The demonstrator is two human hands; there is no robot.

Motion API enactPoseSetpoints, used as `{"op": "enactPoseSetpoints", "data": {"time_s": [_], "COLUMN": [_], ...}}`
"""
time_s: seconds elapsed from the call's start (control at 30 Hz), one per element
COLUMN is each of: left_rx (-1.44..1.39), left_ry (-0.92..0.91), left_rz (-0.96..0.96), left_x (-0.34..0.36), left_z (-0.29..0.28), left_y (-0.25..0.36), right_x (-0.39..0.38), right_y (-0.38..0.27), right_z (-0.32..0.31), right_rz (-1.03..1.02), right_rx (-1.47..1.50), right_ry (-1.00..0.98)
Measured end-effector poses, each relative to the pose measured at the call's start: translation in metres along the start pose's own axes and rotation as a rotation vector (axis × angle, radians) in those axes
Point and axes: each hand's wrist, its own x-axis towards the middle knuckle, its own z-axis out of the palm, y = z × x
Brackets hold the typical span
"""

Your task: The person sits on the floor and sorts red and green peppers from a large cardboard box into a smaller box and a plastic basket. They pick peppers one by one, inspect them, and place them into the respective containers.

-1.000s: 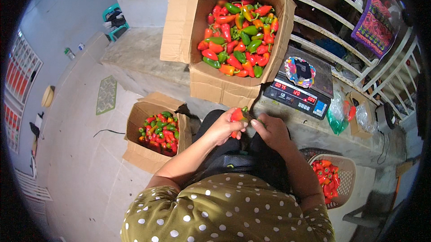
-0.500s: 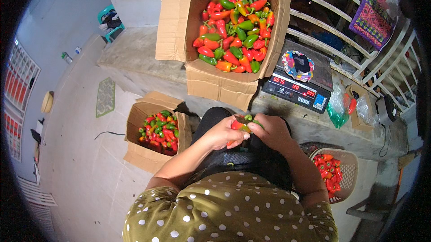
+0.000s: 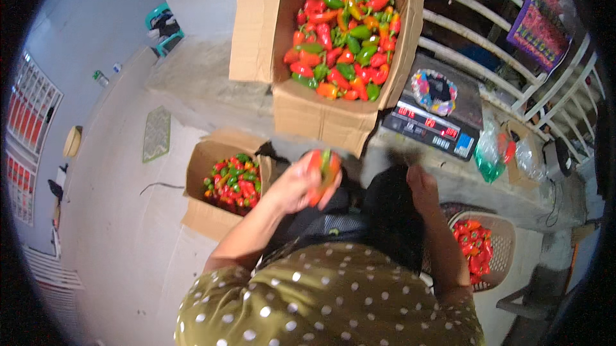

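Pale floor (image 3: 122,237), blurred pepper (image 3: 328,168) in left fingers (image 3: 301,182)

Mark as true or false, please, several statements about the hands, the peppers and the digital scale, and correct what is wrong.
1. The left hand holds a mostly red pepper. True.
2. The right hand grasps that same pepper. False: the right hand is apart from it.
3. The large cardboard box contains red, green and orange peppers. True.
4. The digital scale is left of this box. False: the digital scale is on its right.
5. The plastic basket contains red peppers. True.
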Motion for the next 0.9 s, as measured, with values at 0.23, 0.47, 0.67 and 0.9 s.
{"op": "enactPoseSetpoints", "data": {"time_s": [0.23, 0.47, 0.67, 0.9], "left_rx": [-0.415, -0.296, -0.342, -0.422], "left_ry": [0.294, 0.311, 0.225, 0.275], "left_rz": [0.043, -0.043, -0.156, -0.183], "left_x": [0.033, 0.034, 0.027, 0.028], "left_z": [-0.001, 0.009, 0.001, -0.005], "left_y": [-0.04, -0.054, -0.064, -0.066], "right_x": [0.021, 0.022, 0.024, 0.025], "right_y": [-0.07, -0.078, -0.073, -0.068], "right_z": [0.034, 0.048, 0.049, 0.052], "right_rz": [0.08, -0.062, 0.173, 0.184], "right_rx": [0.218, 0.213, 0.474, 0.604], "right_ry": [-0.123, -0.007, -0.172, -0.197]}}
